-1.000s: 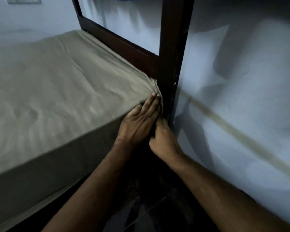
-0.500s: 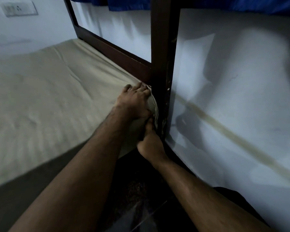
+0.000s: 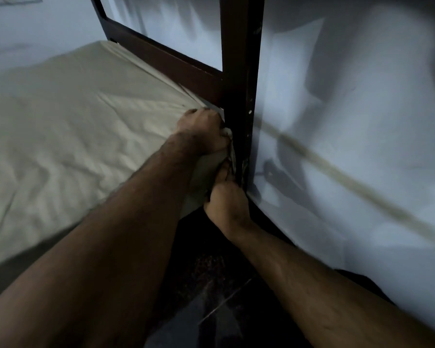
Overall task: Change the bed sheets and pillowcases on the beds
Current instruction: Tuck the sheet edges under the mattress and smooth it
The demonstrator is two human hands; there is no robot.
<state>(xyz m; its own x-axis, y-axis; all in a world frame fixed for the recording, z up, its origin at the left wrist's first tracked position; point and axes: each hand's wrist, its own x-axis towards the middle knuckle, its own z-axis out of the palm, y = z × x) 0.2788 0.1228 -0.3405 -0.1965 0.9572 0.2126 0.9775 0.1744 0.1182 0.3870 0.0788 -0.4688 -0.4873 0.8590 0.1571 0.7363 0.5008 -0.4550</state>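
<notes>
I had both hands at the near corner of the mattress, hard against the dark wooden bedpost. My left hand sat on top of the corner, fingers curled round a bunch of the beige bed sheet. My right hand was below it, at the side of the mattress, its fingers pushed up into the fold of cloth hanging beside the post; I judged it to be gripping that fold, though the fingertips were hidden in the sheet.

The sheet lay spread away from me to the left and back, its long run following the wooden side rail toward the far wall. The loose part was the corner alone, caught between my two hands and touching the post. The gap to tuck into lay straight down from my left hand and just ahead of my right, so the right hand was nearer to it. I reckoned the next move was to push the fold under the mattress there.

I saw no containers, only dark floor below and pale wall to the right.
</notes>
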